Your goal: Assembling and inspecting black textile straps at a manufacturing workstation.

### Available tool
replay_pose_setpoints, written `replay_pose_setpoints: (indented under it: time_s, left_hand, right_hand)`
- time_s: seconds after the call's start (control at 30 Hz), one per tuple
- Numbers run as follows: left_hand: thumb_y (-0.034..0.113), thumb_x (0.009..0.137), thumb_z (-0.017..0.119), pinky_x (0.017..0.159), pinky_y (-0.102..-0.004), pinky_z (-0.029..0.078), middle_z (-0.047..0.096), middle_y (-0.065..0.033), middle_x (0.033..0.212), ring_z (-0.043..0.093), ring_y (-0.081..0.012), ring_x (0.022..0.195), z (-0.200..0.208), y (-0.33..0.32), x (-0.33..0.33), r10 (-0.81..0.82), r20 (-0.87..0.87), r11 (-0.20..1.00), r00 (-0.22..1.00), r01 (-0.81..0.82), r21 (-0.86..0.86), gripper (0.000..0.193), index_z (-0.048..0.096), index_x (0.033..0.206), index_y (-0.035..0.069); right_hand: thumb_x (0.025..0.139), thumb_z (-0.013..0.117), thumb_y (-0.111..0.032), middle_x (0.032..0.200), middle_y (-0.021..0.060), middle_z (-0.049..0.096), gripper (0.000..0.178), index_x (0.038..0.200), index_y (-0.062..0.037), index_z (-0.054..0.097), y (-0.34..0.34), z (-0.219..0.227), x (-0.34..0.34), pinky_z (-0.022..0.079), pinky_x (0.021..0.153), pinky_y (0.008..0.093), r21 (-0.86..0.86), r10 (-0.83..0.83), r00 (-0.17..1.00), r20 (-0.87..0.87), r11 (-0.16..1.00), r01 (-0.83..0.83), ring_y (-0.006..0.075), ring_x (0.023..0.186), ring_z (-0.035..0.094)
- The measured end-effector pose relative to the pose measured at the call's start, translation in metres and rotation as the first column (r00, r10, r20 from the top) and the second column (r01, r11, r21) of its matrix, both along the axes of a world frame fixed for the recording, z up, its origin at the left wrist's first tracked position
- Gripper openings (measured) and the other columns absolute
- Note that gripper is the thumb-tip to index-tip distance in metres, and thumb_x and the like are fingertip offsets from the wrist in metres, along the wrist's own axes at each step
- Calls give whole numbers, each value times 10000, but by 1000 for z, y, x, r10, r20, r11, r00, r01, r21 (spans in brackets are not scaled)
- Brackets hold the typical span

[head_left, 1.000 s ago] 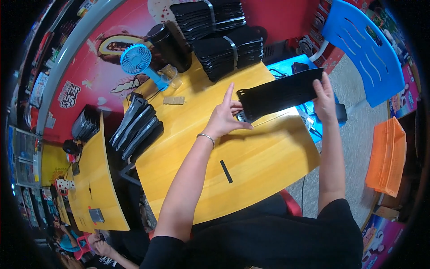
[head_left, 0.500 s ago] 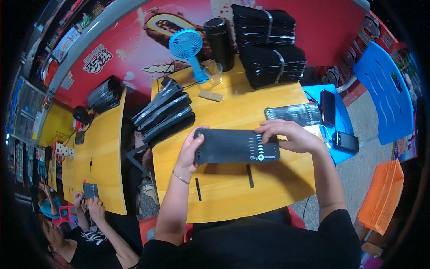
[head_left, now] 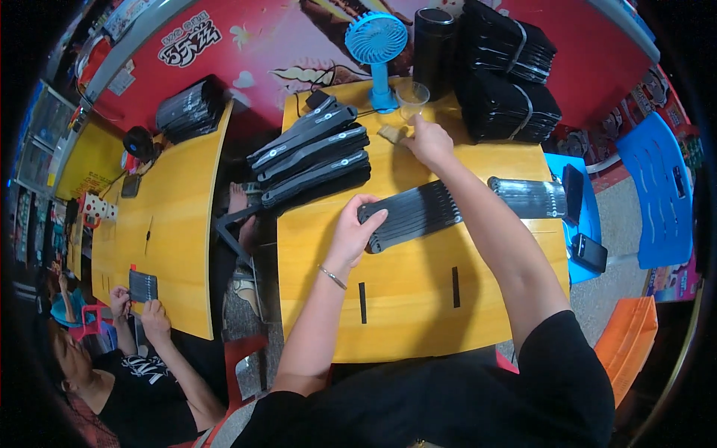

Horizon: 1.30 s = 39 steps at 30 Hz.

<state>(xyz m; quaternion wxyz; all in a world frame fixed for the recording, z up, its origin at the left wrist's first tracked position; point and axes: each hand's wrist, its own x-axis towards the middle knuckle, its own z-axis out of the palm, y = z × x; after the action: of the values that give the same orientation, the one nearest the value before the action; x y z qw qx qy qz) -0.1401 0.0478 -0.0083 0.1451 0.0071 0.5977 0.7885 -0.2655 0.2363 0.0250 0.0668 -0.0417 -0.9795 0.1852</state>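
Note:
My left hand (head_left: pixel 360 230) is closed on the left end of a flat pack of black straps (head_left: pixel 417 215), thumb on top, held over the yellow table (head_left: pixel 336 340). My right arm stretches across the pack's right end and hides part of it. At the far side, my right hand (head_left: pixel 431 142) has its finger and thumb apart, beside a small brown cardboard piece (head_left: pixel 390 134) and just below a clear plastic cup (head_left: pixel 412 97). Whether it touches either is unclear. Another similar pack (head_left: pixel 529 198) lies at the table's right.
Bundled black stacks (head_left: pixel 508 108), a black bottle (head_left: pixel 433 48) and a blue fan (head_left: pixel 379 71) stand at the back. Black strap bundles (head_left: pixel 314 160) lie at left. Two phones rest on a blue chair (head_left: pixel 579 250). A person (head_left: pixel 157 325) works at the left table.
My right hand has left the pack and reached forward to the cup and cardboard. The pack, still in my left hand, now shows its ribbed straps and tilts up to the right. The view has shifted.

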Motion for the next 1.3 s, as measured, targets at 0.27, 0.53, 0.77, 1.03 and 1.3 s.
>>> replay_pose_setpoints:
  time_s: [0.27, 0.53, 0.77, 1.03, 1.3]
  left_hand:
    - [31, 861, 619, 812, -256, 484, 621, -54, 980, 586, -121, 882, -3, 8, -11, 33, 66, 991, 997, -41, 127, 235, 569, 1090, 15]
    - [33, 910, 547, 835, -253, 480, 608, -48, 1013, 577, -111, 896, -5, 12, -10, -46, 56, 966, 997, 30, 258, 218, 562, 1126, 10]
    - [48, 809, 652, 793, -308, 496, 657, -109, 973, 634, -219, 914, 3, 25, 0, 3, -356, 891, 934, -164, -422, 260, 595, 1061, 18]
    - [63, 761, 691, 765, -348, 503, 664, -128, 937, 637, -295, 876, 3, 15, -3, -48, -533, 755, 844, -319, -572, 253, 609, 999, 41]
    - [77, 738, 712, 754, -357, 495, 665, -105, 904, 622, -279, 865, 0, 13, -8, -82, -572, 711, 816, -355, -607, 283, 604, 998, 59]
  right_hand:
    - [748, 689, -281, 969, 134, 673, 319, 1025, -128, 655, 23, -12, 9, 499, 800, 407, -119, 112, 980, 163, 988, -94, 304, 940, 632]
    - [739, 673, -252, 971, 142, 671, 262, 956, -106, 682, 21, -3, -2, 501, 806, 392, -72, 111, 950, 292, 993, -94, 290, 977, 627]
    - [791, 669, -234, 810, 143, 657, 263, 935, -28, 590, 42, 28, 37, 500, 671, 351, -488, 114, 983, -142, 856, -170, 252, 759, 655]
    - [822, 672, -69, 766, 55, 629, 387, 1154, -17, 480, 39, 3, 130, 461, 650, 235, -749, 311, 938, 152, 656, -96, 100, 718, 596]
    - [757, 727, -76, 768, 100, 652, 437, 1137, -42, 514, 19, 1, 140, 509, 636, 276, -633, 221, 967, 127, 769, -93, 165, 689, 641]
